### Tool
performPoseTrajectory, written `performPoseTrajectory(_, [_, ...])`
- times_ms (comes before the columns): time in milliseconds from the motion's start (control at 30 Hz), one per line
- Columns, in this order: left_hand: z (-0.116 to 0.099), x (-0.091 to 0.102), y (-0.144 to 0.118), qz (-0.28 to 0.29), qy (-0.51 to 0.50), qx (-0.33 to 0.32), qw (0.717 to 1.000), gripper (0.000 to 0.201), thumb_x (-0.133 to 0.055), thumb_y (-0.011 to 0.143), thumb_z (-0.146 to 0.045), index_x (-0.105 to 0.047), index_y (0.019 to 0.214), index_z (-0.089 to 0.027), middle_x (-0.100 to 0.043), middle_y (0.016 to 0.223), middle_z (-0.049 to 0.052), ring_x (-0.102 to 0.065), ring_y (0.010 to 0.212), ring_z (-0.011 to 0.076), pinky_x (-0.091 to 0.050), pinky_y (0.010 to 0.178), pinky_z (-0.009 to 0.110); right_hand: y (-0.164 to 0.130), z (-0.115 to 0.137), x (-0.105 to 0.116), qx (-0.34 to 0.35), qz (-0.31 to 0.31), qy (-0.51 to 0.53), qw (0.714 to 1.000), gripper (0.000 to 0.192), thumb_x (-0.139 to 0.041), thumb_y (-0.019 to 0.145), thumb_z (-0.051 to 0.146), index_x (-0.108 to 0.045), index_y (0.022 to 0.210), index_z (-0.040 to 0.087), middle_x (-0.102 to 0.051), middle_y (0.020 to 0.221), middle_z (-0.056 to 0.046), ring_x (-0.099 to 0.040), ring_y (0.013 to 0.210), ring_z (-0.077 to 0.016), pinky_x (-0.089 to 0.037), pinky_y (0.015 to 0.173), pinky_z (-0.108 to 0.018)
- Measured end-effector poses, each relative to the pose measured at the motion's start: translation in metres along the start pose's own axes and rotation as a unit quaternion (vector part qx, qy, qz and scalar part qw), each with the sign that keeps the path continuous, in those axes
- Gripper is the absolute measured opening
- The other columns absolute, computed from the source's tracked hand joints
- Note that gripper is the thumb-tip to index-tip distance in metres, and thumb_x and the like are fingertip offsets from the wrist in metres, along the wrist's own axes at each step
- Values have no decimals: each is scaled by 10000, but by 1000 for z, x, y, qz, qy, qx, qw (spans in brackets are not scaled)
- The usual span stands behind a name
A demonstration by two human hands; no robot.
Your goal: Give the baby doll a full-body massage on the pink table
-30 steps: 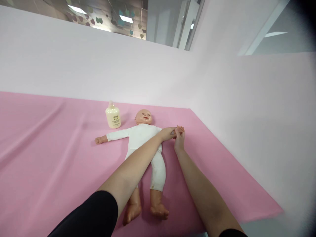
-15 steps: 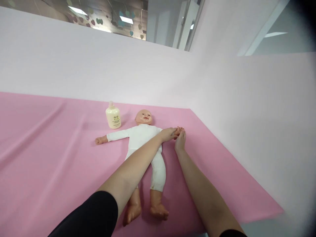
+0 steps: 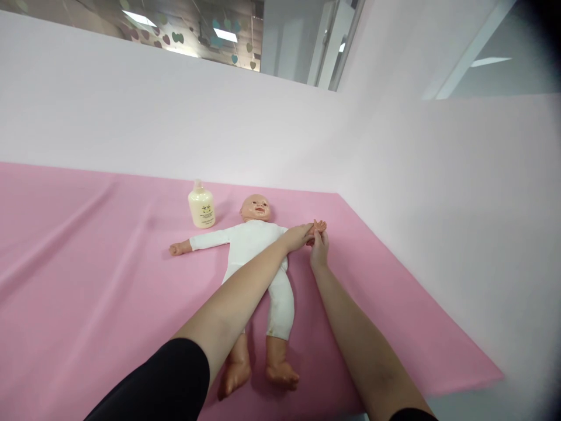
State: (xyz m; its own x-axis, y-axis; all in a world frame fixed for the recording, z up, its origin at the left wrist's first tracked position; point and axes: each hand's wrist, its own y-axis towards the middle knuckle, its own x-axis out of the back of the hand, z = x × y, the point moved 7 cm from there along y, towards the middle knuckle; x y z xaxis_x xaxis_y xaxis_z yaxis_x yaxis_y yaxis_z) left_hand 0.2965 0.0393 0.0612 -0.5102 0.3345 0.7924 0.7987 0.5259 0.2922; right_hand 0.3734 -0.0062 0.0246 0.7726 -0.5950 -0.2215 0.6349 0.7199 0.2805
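Observation:
A baby doll [image 3: 252, 242] with a white cloth body lies on its back, head toward the wall. My left hand [image 3: 298, 237] reaches across its chest and is closed around the doll's wrist on the right side of the view. Close beside it, my right hand [image 3: 319, 248] grips the doll's hand [image 3: 319, 225] from below, and the small fingers show above mine. Part of the doll's forearm is hidden under my left hand. The doll's other arm [image 3: 210, 240] stretches out to the left, untouched.
A pale yellow pump bottle [image 3: 202, 207] stands upright left of the doll's head. Beneath everything is a pink padded surface [image 3: 109, 280] with a few creases. White walls [image 3: 175, 117] border it at the back and right, with window openings above.
My right fingers have shifted slightly down on the doll's hand, so more of its small fingers shows. My left hand keeps its hold, and the doll's body lies as before.

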Motion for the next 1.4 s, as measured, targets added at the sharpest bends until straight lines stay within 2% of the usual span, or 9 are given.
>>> performPoseTrajectory(300, [8,-4,5,-61,24,-63,996,360,-448,878,-253,-493,1220,-146,-596,1120,110,-568,1026,200,-432,908,319,1,1,1,14,-15,4,1000,556,-621,718,425,-497,1201,178,-576,1185,-111,-588,899,-181,-476,607,-263])
performPoseTrajectory(467, [8,-8,5,-30,18,-55,998,437,-592,765,-268,-522,1187,-176,-586,1157,83,-559,1055,210,-438,907,310,-2,5,6,18,-49,-11,999,461,-565,765,499,-569,1063,147,-615,1112,-100,-592,977,-184,-485,749,-285])
performPoseTrajectory(667, [6,-10,4,-14,55,-49,997,402,-562,811,-375,-525,1155,-172,-610,1086,80,-586,986,219,-445,862,323,1,-4,8,-24,-66,19,997,556,-341,838,591,-578,1075,148,-626,1099,-109,-621,898,-189,-482,613,-270])
performPoseTrajectory(767, [6,-9,4,-21,54,-55,997,378,-499,860,-384,-514,1168,-164,-606,1084,92,-584,983,219,-441,857,329,1,-4,4,-17,-40,24,999,536,-429,811,548,-535,1171,167,-552,1243,-121,-602,960,-201,-479,598,-263])
performPoseTrajectory(867, [5,-5,5,-33,35,-53,997,341,-430,896,-323,-498,1196,-177,-601,1112,91,-581,980,207,-439,855,324,-1,1,-2,20,4,30,999,565,-565,749,443,-482,1257,211,-446,1366,-107,-542,1091,-212,-500,679,-279])
performPoseTrajectory(967, [2,-2,4,-40,31,-53,997,348,-412,903,-290,-481,1228,-187,-591,1157,90,-569,1013,206,-429,880,325,-3,3,-5,26,23,31,999,592,-572,754,422,-439,1301,238,-424,1383,-101,-533,1106,-211,-513,721,-311])
performPoseTrajectory(1100, [-1,-2,3,-46,47,-60,996,345,-431,899,-296,-489,1214,-167,-587,1175,103,-564,1031,212,-420,906,333,-1,3,0,29,-14,19,999,510,-514,801,486,-514,1231,212,-452,1357,-97,-483,1200,-202,-489,867,-346])
performPoseTrajectory(1233, [-1,-4,4,-51,49,-74,995,348,-509,850,-305,-512,1163,-155,-597,1144,98,-564,1039,206,-426,914,331,1,3,2,34,-21,19,999,477,-452,839,521,-557,1176,199,-443,1378,-86,-409,1286,-176,-375,1036,-384])
performPoseTrajectory(1400, [-3,-5,4,-42,31,-75,996,427,-616,738,-278,-522,1139,-166,-601,1148,89,-569,1048,210,-440,902,314,4,-1,5,32,-47,7,998,532,-339,875,560,-579,1127,157,-521,1309,-105,-394,1302,-158,-295,1099,-371])
